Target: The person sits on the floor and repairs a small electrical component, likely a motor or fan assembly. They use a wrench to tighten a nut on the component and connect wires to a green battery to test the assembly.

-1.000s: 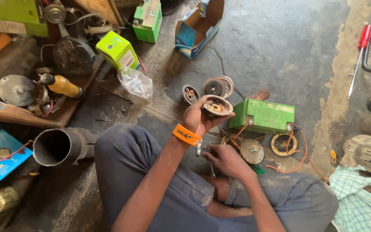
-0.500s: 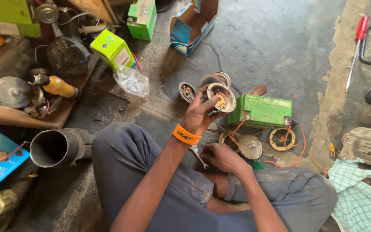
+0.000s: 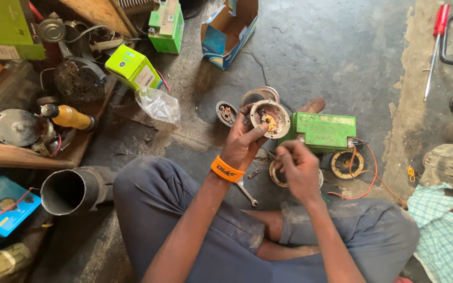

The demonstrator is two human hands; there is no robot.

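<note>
My left hand [image 3: 245, 139], with an orange wristband, holds up a round metal part [image 3: 271, 118] with a brass piece at its centre. My right hand [image 3: 299, 167] hovers just below and to the right of it, fingers pinched together; whether they hold something small I cannot see. Under my hands on the concrete floor lie a green box-shaped battery [image 3: 323, 131] with orange wires, round discs [image 3: 226, 112], a copper-wound ring [image 3: 346, 163] and a small wrench [image 3: 246, 193]. I sit cross-legged in dark trousers.
Green cartons [image 3: 132, 67] and an open blue box [image 3: 229, 31] lie ahead on the left. A grey pipe [image 3: 72, 189], motor parts [image 3: 77, 78] and a wooden board [image 3: 22, 157] crowd the left. A red screwdriver [image 3: 435, 44], a motor [image 3: 452, 165] and a checked cloth [image 3: 444, 238] are on the right.
My left hand has kept the round part raised, turning it slightly. My right hand has lifted from my lap up toward the part.
</note>
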